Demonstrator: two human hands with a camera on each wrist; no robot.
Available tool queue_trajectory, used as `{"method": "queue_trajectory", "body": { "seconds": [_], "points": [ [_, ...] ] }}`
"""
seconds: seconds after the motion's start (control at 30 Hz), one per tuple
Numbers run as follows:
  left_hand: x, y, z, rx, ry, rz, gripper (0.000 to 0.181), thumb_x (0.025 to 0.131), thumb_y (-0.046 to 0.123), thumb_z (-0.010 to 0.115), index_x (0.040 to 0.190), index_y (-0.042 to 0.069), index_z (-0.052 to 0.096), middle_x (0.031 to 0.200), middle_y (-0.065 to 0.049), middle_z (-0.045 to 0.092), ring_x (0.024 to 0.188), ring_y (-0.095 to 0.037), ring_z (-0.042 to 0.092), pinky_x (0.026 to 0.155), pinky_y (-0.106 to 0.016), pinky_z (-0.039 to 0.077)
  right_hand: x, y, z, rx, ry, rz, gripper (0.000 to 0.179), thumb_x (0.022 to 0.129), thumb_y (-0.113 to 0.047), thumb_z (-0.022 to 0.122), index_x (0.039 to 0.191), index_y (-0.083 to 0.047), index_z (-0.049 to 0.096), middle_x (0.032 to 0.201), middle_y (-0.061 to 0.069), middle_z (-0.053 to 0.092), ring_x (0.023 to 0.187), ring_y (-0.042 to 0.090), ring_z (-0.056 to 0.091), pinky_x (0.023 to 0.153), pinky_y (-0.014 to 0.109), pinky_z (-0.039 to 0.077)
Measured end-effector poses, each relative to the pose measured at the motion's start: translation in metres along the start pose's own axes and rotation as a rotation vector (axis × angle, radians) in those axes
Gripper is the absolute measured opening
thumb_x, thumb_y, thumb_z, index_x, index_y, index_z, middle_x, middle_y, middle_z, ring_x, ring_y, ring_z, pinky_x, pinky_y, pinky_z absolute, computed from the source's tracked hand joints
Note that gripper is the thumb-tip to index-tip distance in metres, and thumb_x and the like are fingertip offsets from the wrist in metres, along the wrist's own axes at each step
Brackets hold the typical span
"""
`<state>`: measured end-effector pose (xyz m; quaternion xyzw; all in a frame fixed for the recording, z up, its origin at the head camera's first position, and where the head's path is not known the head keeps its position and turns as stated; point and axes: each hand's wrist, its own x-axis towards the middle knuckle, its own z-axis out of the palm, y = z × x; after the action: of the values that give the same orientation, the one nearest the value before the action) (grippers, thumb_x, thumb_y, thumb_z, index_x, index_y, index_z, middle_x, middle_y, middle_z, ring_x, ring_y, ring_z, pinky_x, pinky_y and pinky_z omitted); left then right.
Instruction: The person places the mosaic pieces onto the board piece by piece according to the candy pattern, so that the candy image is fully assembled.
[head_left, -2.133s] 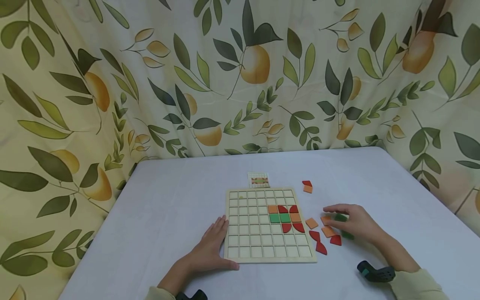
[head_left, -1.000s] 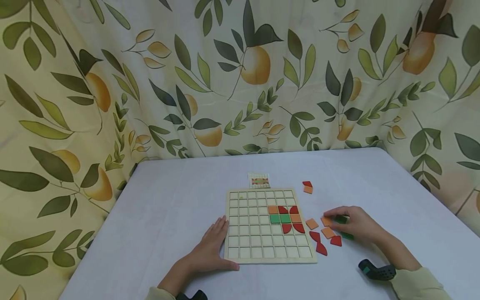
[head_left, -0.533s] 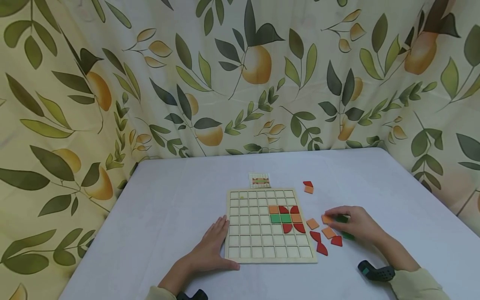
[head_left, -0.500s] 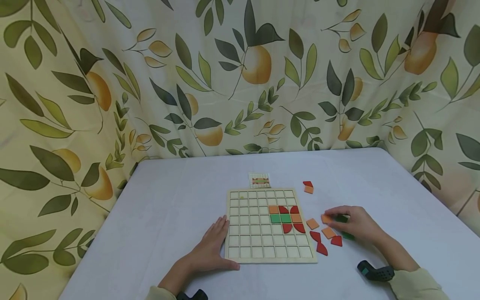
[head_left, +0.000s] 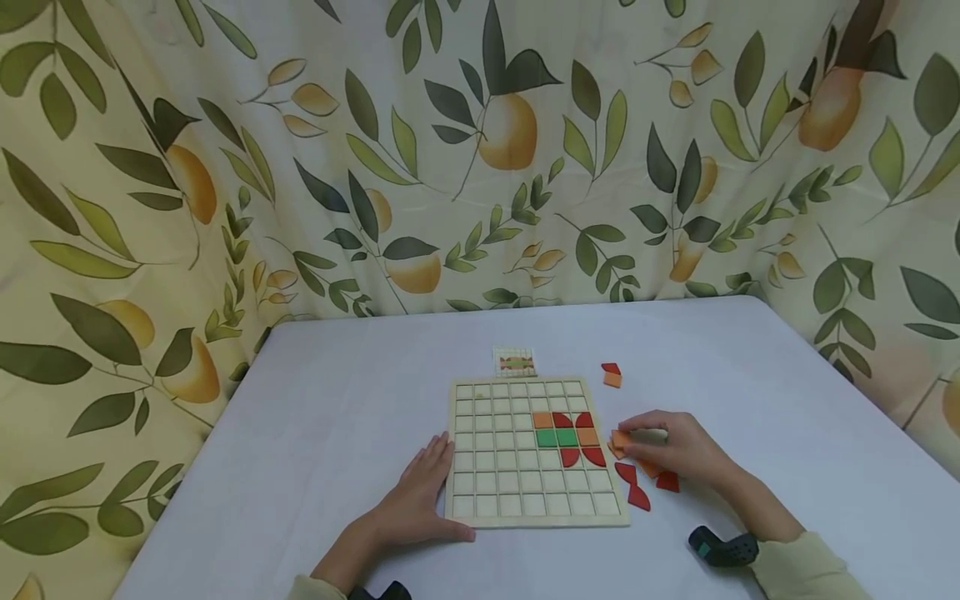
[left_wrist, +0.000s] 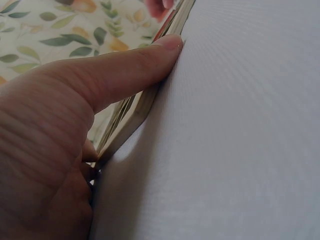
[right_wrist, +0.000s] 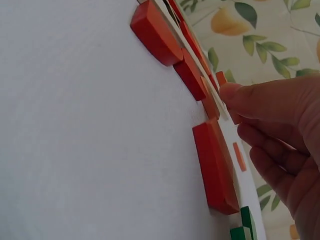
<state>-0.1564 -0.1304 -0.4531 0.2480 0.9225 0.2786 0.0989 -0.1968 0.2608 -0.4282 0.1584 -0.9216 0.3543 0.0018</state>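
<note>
The right hand (head_left: pixel 671 446) pinches an orange square tile (head_left: pixel 620 438) between thumb and fingers. The tile is just beside the right edge of the grid board (head_left: pixel 487 505), well in from the right edge of the tabletop (head_left: pixel 337 400). It looks like painted wood, so it is probably light, hard and tough, and maybe a bit slippery. Its thin sides seem the best place to hold it. The left hand (head_left: pixel 420 493) has its thumb spread wide from its fingers, around the grid board's near left corner.
</note>
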Motion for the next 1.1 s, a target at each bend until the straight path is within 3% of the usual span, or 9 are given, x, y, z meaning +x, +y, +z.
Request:
{"method": "queue_trajectory", "body": {
  "seconds": [0.3, 0.57, 0.8, 0.97, 1.1],
  "points": [
    [0.000, 0.000, -0.001, 0.005, 0.006, 0.004, 0.122, 0.063, 0.071, 0.065, 0.145, -0.002, 0.012, 0.152, -0.014, 0.005, 0.139, -0.023, -0.001, 0.110, -0.043, 0.006, 0.005, -0.013, 0.011, 0.010, 0.014, -0.023, 0.032, 0.078, -0.022, 0.075, 0.106, -0.009, 0.069, 0.105, 0.005, 0.065, 0.105, 0.030, 0.054, 0.084, 0.052, 0.045],
    [0.000, 0.001, 0.000, 0.005, 0.010, 0.008, 0.122, 0.063, 0.070, 0.066, 0.145, -0.003, 0.013, 0.152, -0.014, 0.006, 0.139, -0.024, 0.000, 0.109, -0.044, 0.007, 0.009, -0.024, 0.027, 0.014, -0.015, -0.176, 0.029, 0.079, -0.021, 0.074, 0.105, -0.009, 0.070, 0.099, -0.005, 0.066, 0.095, 0.018, 0.058, 0.081, 0.038, 0.049],
    [-0.001, 0.000, 0.000, -0.002, 0.012, 0.018, 0.122, 0.063, 0.069, 0.066, 0.145, -0.004, 0.013, 0.152, -0.014, 0.005, 0.139, -0.023, -0.001, 0.109, -0.044, 0.006, 0.011, -0.031, 0.035, 0.062, -0.064, -0.177, 0.029, 0.079, -0.022, 0.073, 0.105, -0.009, 0.069, 0.098, -0.005, 0.064, 0.090, 0.015, 0.056, 0.077, 0.033, 0.051],
    [-0.002, 0.000, 0.000, -0.012, 0.011, 0.023, 0.122, 0.063, 0.069, 0.067, 0.145, -0.004, 0.013, 0.152, -0.014, 0.005, 0.139, -0.023, -0.001, 0.109, -0.045, 0.006, 0.015, -0.034, 0.042, 0.044, -0.044, -0.251, 0.027, 0.079, -0.021, 0.074, 0.102, -0.008, 0.069, 0.095, -0.005, 0.064, 0.082, 0.013, 0.055, 0.067, 0.026, 0.050],
    [-0.002, 0.001, -0.001, -0.012, 0.011, 0.021, 0.122, 0.063, 0.069, 0.067, 0.145, -0.004, 0.013, 0.152, -0.014, 0.005, 0.139, -0.023, -0.001, 0.109, -0.045, 0.006, 0.019, -0.039, 0.047, 0.023, -0.043, -0.301, 0.026, 0.078, -0.019, 0.074, 0.101, -0.009, 0.071, 0.092, -0.007, 0.064, 0.081, 0.010, 0.055, 0.069, 0.026, 0.049]
  ]
}}
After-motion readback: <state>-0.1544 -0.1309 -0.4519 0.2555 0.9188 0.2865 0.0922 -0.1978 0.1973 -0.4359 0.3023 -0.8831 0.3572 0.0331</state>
